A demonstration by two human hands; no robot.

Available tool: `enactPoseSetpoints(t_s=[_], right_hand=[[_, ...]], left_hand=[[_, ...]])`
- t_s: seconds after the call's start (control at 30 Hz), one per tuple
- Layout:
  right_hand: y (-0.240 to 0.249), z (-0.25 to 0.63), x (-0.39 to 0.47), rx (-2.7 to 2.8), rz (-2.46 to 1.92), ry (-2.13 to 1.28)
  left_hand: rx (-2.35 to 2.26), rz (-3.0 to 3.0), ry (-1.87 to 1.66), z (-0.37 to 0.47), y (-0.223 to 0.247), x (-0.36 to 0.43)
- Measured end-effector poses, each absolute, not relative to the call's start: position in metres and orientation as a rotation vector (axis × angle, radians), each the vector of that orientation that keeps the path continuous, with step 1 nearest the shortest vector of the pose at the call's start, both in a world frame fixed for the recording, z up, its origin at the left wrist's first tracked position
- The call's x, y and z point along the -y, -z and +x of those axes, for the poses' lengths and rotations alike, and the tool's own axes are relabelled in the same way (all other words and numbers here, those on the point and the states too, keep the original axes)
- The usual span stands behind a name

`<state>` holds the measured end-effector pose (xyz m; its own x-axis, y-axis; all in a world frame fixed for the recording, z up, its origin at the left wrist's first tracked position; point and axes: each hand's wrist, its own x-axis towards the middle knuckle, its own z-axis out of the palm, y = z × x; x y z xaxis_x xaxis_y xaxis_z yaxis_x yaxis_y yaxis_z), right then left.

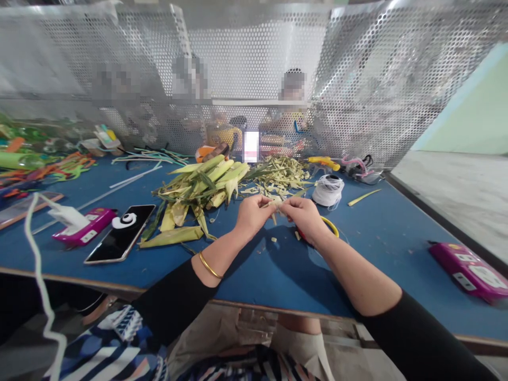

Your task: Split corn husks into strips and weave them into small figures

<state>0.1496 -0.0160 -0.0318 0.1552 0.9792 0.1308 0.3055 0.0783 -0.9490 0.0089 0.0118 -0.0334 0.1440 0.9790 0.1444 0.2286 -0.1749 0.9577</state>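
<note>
My left hand (253,216) and my right hand (305,216) meet over the middle of the blue table, fingertips nearly touching. Both pinch a small pale piece of corn husk (277,203); its exact shape is partly hidden by my fingers. Below and behind my right wrist lies something with a yellow and red looped rim (330,226), mostly covered by the hand. Just beyond the right hand stands a spool of white string (328,190). To the left of my left hand is a heap of corn husks (198,190), and past my fingers a pile of husk scraps (283,174).
A phone (121,233) and a purple tissue pack (85,227) lie at the left; another purple pack (470,270) is at the right edge. A yellow-handled tool (324,162) lies at the back. Behind rises a perforated metal screen (254,47), with people beyond it.
</note>
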Motion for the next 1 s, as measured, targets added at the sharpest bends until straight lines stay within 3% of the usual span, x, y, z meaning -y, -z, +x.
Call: enactPoseSetpoints(t_s=[0.3,0.73,1.0], right_hand=[[0.031,0.154,0.014,1.397,-1.475,-0.682],[0.025,0.165,0.011,1.549,-1.225,-0.989],[0.018,0.160,0.019,1.543,-1.451,-0.591]], left_hand=[[-1.234,1.782,-1.026,0.006,0.032,-0.009],[-1.330,2.022,-0.949,0.002,0.020,-0.004],[-1.392,2.050,-0.908,0.004,0.015,0.000]])
